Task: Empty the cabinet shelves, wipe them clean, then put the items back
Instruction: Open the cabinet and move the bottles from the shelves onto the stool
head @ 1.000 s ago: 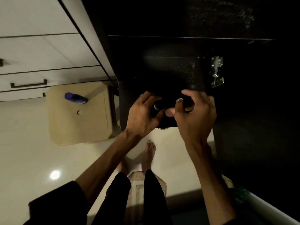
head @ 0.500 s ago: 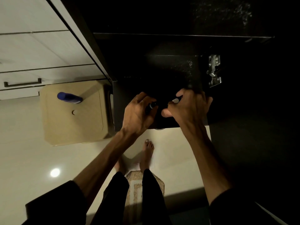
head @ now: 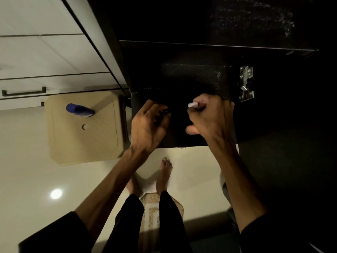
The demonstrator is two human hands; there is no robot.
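The dark cabinet shelf (head: 182,81) is open in front of me, and its inside is too dim to read. At the shelf's front left, my left hand (head: 147,128) curls its fingers round a small dark item (head: 165,112). What the item is I cannot tell. To the right, my right hand (head: 209,119) is closed round a slim pale item (head: 193,105), and only its whitish tip sticks out past the fingers. The two hands are apart, both over the dark bottom panel (head: 180,132).
A beige stool (head: 82,139) stands left of the cabinet with a blue bottle (head: 79,110) lying on it. White drawers with a dark handle (head: 23,91) are behind it. A metal hinge (head: 246,83) sits on the right wall. My bare feet stand by a floor mat (head: 151,210).
My hands, close together on one dark thing a second ago, have drawn apart. The pale tip now shows in the right hand, and both hands reach slightly deeper.
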